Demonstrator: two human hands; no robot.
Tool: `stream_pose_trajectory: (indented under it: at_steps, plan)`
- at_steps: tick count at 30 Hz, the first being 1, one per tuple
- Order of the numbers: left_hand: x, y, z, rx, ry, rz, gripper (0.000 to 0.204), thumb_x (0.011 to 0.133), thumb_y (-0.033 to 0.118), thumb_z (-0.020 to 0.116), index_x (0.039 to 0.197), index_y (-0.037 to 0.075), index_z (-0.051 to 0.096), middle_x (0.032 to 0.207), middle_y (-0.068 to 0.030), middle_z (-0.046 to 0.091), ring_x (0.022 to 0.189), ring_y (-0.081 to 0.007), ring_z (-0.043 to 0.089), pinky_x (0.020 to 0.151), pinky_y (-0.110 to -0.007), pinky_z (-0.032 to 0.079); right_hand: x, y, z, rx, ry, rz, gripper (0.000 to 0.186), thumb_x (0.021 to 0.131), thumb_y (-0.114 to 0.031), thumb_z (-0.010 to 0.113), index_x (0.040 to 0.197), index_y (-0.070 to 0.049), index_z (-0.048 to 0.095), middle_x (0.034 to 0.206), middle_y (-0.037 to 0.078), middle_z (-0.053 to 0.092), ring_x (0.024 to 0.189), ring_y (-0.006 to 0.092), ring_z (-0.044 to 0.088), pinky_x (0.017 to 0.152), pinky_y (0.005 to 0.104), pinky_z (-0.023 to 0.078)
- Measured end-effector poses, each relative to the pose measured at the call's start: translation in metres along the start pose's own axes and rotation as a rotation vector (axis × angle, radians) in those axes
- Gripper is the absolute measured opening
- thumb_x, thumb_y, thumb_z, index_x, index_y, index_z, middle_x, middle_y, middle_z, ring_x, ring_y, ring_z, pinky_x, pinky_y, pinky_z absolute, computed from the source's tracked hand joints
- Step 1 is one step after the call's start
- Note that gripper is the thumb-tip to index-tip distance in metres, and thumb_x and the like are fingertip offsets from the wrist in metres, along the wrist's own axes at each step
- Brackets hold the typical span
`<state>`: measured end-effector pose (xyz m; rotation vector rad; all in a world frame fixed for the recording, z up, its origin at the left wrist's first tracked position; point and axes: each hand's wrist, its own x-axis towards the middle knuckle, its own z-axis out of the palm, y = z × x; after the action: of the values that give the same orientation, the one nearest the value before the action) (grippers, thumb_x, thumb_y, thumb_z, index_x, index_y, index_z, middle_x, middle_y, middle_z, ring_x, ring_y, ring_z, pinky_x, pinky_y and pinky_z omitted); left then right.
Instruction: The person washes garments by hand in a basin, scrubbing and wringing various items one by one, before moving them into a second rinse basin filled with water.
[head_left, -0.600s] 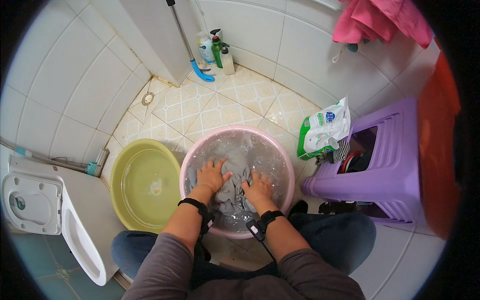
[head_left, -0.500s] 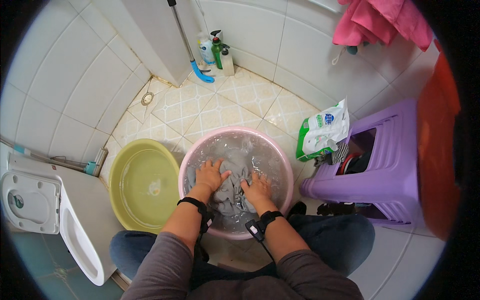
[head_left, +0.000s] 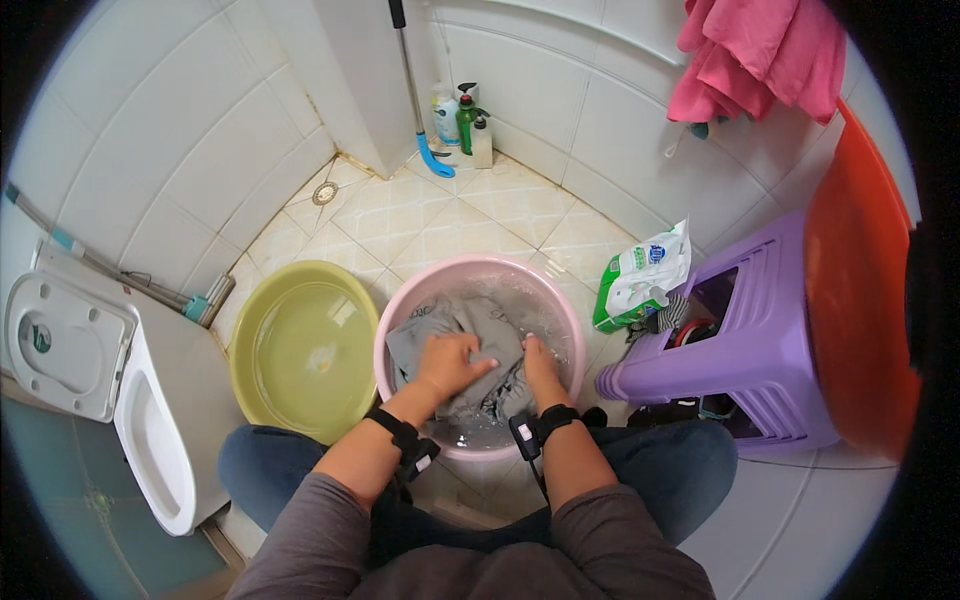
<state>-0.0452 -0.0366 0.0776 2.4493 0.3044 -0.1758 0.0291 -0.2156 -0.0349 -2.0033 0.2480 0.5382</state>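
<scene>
A grey garment [head_left: 440, 322] lies bunched and soaked in a pink basin [head_left: 381, 350] of water. On its middle, my left hand [head_left: 448, 366] has its fingers curled into the fabric and its thumb stretched toward the right. My right hand [head_left: 541, 365] is at the garment's right side, fingers closed on a fold of it. Both hands are in the basin, a small gap apart. Dark straps with small devices circle both wrists. The garment's lower layers are hidden under the water and my hands.
A yellow-green basin [head_left: 262, 395] of water stands close at the left, beside a white toilet [head_left: 160, 440]. At the right are a green-and-white packet [head_left: 640, 280], a purple stool [head_left: 765, 345] and a red basin [head_left: 858, 300]. Bottles [head_left: 466, 125] and a blue-ended pole [head_left: 430, 155] stand at the back.
Both hands were spread flat on the garment; their fingers have now closed on it. The garment has shifted and spread toward the basin's upper left. My view has tilted slightly.
</scene>
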Motion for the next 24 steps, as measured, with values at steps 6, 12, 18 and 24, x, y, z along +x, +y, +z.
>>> stream_pose_trajectory:
  at_steps: [6,12,18,24]
  plan:
    - [-0.063,0.014,0.022,0.276,-0.1,0.443,0.026,0.074,0.035,0.073,0.075,0.013,0.059,0.07,-0.0072,0.061,0.075,-0.0266,0.06,0.075,-0.039,0.035,-0.043,-0.054,-0.006,-0.413,0.164,-0.351,0.054,0.082,-0.045,0.061,0.116,-0.003,0.06,0.118,0.02,0.059,0.112,0.0345,0.055,0.096,0.0427,0.041]
    - [-0.101,-0.002,0.041,0.475,-0.22,0.541,0.023,0.072,0.03,0.073,0.082,0.012,0.063,0.082,-0.0055,0.067,0.088,-0.0231,0.062,0.077,-0.041,0.036,-0.083,-0.07,0.01,-0.596,-0.096,-0.355,0.081,0.074,-0.043,0.072,0.132,0.003,0.042,0.13,0.029,0.045,0.119,0.0409,0.046,0.101,0.043,0.039]
    - [-0.113,-0.011,0.048,0.539,-0.524,0.505,0.018,0.076,0.019,0.066,0.092,0.011,0.067,0.093,-0.0096,0.068,0.097,-0.0248,0.062,0.084,-0.044,0.039,-0.109,-0.057,0.023,-0.644,-0.063,-0.256,0.094,0.07,-0.035,0.077,0.138,0.005,0.026,0.133,0.029,0.04,0.119,0.0444,0.045,0.1,0.0469,0.04]
    - [-0.123,-0.014,0.031,0.423,-0.662,0.494,0.022,0.079,0.017,0.063,0.098,0.009,0.068,0.093,-0.0131,0.068,0.095,-0.0279,0.064,0.086,-0.043,0.043,-0.084,-0.025,0.009,-0.666,-0.047,-0.232,0.077,0.065,-0.024,0.077,0.128,0.005,0.043,0.119,0.027,0.054,0.111,0.0391,0.055,0.096,0.0398,0.045]
